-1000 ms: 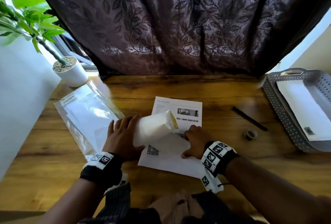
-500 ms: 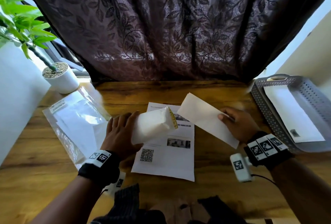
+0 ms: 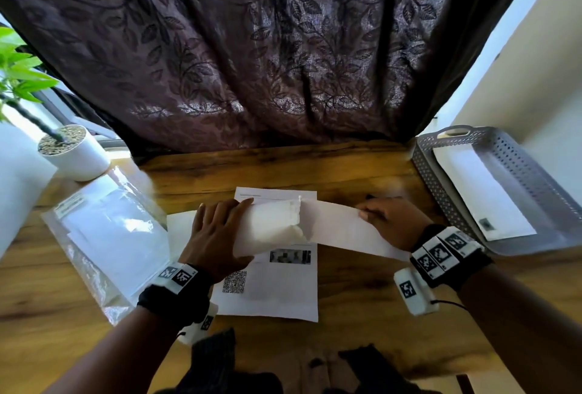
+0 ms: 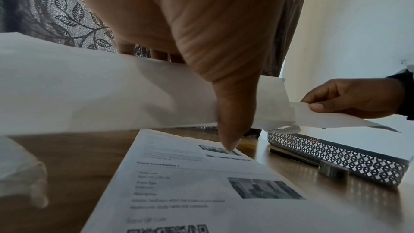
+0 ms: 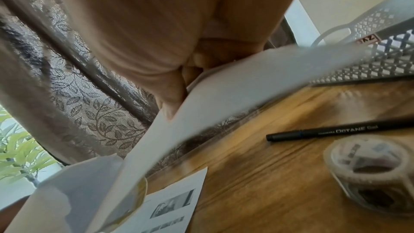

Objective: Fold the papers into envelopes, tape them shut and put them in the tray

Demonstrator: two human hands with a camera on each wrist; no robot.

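Wooden table [image 3: 362, 299]: we've one envelope in tray [image 3: 441, 192]; left hand [image 3: 217, 236] grips envelope [image 3: 271, 226], right hand [image 3: 390, 220] pinches folded paper [image 3: 333, 226] half-inserted; taping remains.

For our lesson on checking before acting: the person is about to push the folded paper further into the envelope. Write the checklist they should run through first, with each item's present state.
1. Left hand grips the envelope: ok.
2. Right hand pinches the folded paper: ok.
3. Paper's end is in the envelope's mouth: ok.
4. Paper fully inside: not ok, most of it sticks out.
5. Tape roll on the table near the right hand: ok.
6. Tray has room for another envelope: ok.
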